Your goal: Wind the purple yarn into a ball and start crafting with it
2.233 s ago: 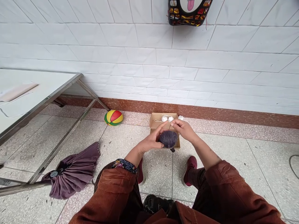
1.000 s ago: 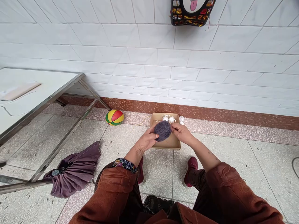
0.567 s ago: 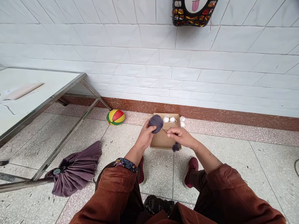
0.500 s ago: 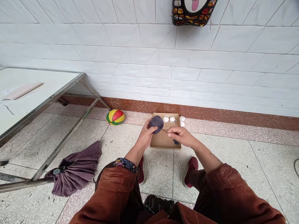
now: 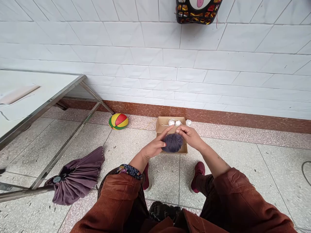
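Dark yarn ball (image 5: 173,143): over the nearer part of the cardboard box (image 5: 185,149); half a second ago, higher and farther left, at the box's left side.
Left hand (image 5: 154,147): grasping the ball, index finger extended above it.
Right hand (image 5: 190,136): thumb and fingertips pinched at the ball's upper right, closer than before, when a taut strand spanned the gap; strand cannot now be made out.
White balls (image 5: 171,122): two in the box's far part, position unchanged.
Umbrella badge (image 5: 57,179): round, on purple cloth; any lettering too small to read.
Wall holder (image 5: 194,16): black openwork, pink tongue motif, cut by frame.
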`<action>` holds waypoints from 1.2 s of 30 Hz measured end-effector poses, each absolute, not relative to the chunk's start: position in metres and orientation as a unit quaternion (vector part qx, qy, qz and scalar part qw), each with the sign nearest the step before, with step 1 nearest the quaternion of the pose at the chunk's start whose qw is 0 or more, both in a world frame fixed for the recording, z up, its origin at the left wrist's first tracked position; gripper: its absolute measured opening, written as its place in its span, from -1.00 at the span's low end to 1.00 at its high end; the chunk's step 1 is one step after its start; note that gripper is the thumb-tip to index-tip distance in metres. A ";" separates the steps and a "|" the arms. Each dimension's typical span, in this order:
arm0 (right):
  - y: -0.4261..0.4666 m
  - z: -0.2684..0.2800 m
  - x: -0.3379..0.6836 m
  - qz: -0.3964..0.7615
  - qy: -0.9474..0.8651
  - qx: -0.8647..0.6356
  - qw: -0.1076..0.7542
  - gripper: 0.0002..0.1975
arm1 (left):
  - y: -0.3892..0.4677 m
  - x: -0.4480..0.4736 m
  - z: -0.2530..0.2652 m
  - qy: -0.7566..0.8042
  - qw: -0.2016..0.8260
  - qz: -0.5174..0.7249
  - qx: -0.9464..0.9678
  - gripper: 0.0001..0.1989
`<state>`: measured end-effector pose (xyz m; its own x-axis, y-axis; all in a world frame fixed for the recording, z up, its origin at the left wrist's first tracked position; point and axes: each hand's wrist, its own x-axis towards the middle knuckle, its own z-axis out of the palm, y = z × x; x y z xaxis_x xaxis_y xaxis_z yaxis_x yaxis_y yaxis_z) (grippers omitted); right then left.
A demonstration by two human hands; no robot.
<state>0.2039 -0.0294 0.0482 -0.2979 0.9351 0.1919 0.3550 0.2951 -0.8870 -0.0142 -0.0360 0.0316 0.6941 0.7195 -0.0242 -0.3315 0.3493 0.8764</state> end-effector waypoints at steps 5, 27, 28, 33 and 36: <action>-0.030 0.045 0.202 0.472 -0.685 -0.427 0.355 -0.75 | -0.036 -0.017 0.029 0.206 0.819 0.391 0.366 -0.22; -0.030 0.033 0.202 0.540 -0.606 -0.465 0.355 -0.65 | -0.026 -0.026 0.041 0.276 0.736 0.550 0.283 -0.40; -0.030 0.034 0.202 0.525 -0.620 -0.464 0.352 -0.69 | -0.025 -0.026 0.041 0.277 0.735 0.556 0.271 -0.41; -0.027 0.033 0.207 0.380 -0.691 -0.490 0.371 -0.71 | -0.024 -0.027 0.041 0.277 0.737 0.560 0.257 -0.43; -0.023 0.028 0.209 0.360 -0.677 -0.510 0.390 -0.68 | -0.024 -0.027 0.039 0.284 0.728 0.560 0.276 -0.43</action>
<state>0.2094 -0.0235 0.0277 -0.1757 0.9711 0.1613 0.4091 0.2211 -0.8853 -0.0273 -0.0240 0.0391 0.2113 0.9718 -0.1052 -0.6585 0.2210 0.7194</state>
